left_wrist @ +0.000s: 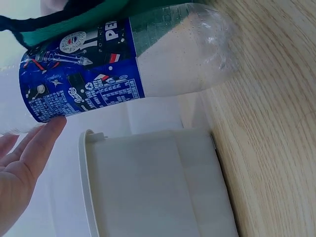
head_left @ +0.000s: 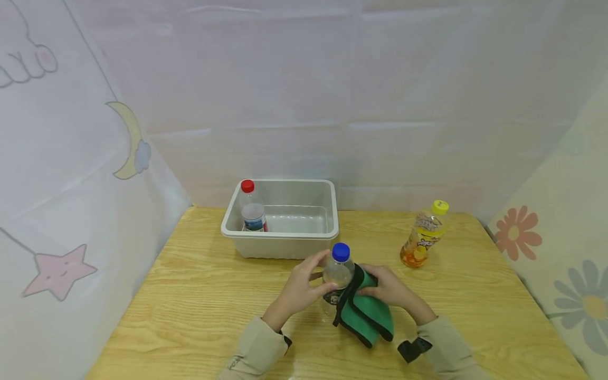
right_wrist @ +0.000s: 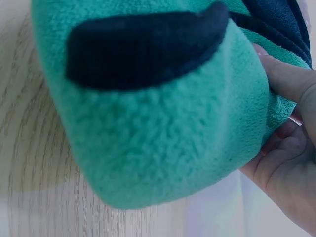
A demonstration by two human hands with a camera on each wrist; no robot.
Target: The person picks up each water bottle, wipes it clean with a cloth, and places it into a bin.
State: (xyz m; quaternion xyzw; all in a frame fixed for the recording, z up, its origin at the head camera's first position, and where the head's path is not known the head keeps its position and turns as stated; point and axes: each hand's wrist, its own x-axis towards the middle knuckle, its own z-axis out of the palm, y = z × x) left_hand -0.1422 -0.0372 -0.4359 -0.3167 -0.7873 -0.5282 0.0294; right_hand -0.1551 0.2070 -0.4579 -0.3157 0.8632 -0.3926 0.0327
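Observation:
A clear plastic bottle with a blue cap and a dark blue label stands upright near the front middle of the table. My left hand holds it from the left, thumb in front and fingers behind. Its fingertips meet the edge of the label in the left wrist view. Bunched in my right hand is a green cloth with black edging, pressed to the bottle's right side. The right wrist view shows thumb and fingers gripping the folded cloth, which hides part of the bottle.
Just behind the bottle sits a light grey plastic bin, with a red-capped bottle leaning in its left end. A yellow-capped bottle holding some orange liquid stands at the back right of the wooden table. Printed cloth hangs around the table.

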